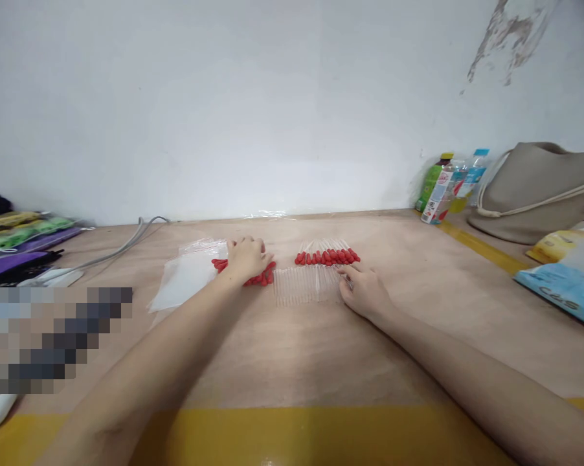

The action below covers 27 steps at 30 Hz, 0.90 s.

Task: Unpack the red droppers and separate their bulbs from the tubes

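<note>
My left hand (247,255) reaches down into a loose pile of red rubber bulbs (263,276). Its fingers are curled, and the fingertips are hidden behind the hand. To the right of the pile, thin clear tubes (296,286) lie side by side in a row on the table. At the row's right end, the thumb and fingers of my right hand (366,289) are closed around the end of a clear tube. Just behind that row lies a line of droppers (327,256), their red bulbs toward me and clear stems pointing to the wall.
Clear plastic bags (178,281) lie left of the pile. A grey cable (127,246) crosses the far left, near packaged items (34,234). Drink bottles (438,188), a grey bag (539,188) and blue and yellow packs (564,288) stand or lie at the right. Yellow tape (292,433) edges the table.
</note>
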Tool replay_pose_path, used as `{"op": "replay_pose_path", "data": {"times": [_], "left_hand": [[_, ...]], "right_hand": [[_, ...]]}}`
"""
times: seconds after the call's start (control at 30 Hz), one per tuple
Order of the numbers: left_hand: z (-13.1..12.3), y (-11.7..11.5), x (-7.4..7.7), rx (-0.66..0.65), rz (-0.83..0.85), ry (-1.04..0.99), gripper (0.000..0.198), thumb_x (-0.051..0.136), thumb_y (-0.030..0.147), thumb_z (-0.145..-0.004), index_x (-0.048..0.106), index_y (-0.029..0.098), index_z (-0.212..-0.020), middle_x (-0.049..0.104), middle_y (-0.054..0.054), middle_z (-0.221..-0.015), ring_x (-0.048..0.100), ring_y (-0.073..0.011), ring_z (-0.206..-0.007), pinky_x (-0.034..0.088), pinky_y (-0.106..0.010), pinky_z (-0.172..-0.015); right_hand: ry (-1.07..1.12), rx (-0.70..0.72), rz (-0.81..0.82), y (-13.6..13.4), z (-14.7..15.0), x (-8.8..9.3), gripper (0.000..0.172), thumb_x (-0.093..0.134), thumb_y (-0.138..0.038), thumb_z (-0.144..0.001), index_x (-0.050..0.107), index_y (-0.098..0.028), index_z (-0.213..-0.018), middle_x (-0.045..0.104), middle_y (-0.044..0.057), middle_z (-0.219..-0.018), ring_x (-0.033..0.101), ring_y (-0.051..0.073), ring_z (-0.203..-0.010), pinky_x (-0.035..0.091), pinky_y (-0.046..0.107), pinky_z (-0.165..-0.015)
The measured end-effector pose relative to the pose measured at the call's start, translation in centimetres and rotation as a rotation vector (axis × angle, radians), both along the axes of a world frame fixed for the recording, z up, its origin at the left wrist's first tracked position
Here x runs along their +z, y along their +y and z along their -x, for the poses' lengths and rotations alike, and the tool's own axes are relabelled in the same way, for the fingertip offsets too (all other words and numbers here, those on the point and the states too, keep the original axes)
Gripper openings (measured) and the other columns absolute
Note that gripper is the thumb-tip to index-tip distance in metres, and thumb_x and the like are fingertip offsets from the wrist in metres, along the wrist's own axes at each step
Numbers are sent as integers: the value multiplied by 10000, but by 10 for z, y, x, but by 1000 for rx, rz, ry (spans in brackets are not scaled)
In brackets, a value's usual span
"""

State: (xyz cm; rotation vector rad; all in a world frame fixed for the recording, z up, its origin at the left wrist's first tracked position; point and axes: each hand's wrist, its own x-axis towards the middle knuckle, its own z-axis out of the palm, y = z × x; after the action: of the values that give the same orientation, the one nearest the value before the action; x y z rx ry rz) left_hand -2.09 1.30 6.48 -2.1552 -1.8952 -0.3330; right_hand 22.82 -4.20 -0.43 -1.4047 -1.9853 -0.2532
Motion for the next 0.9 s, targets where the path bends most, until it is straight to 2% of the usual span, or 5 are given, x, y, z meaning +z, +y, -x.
{"op": "replay_pose_path", "data": {"times": [0.13,0.27,0.53,0.67,0.9], "left_hand": [[-33,7,-9,-154,14,-64,308,462,456,-760,607,187,-796,584,-99,-929,496,-271,-946,299,-432,-824],[-56,17,-21,-185,-1,-97,338,459,483,-765,611,181,-769,584,-104,-902,487,-275,-943,297,-449,-817],[-63,22,-27,-169,-53,-145,276,447,358,-795,608,159,-693,580,-116,-887,480,-280,-944,306,-444,-806],[-50,-4,-25,-207,-162,-224,212,449,328,-810,568,173,-729,578,-75,-868,485,-241,-925,316,-402,-799],[-7,-75,-38,-539,-277,-174,157,435,293,-839,514,174,-773,591,-31,-768,506,-184,-793,317,-358,-755]], "right_hand": [[-12,-5,1,-2,3,-1,223,470,-152,-740,641,-162,-882,634,75,-859,575,191,-786,341,307,-707],[-42,-15,10,-4,3,-1,211,494,-213,-757,643,-177,-902,629,65,-846,572,190,-791,326,310,-712],[5,-4,-22,-5,0,2,237,496,-365,-801,651,-195,-855,625,55,-813,569,179,-774,307,304,-700],[109,-13,-55,-1,-7,0,220,467,-326,-818,646,-200,-831,628,41,-797,575,173,-768,321,312,-714],[283,139,-192,3,-9,3,254,461,-303,-823,602,-158,-977,601,87,-885,554,194,-830,418,331,-740]]}}
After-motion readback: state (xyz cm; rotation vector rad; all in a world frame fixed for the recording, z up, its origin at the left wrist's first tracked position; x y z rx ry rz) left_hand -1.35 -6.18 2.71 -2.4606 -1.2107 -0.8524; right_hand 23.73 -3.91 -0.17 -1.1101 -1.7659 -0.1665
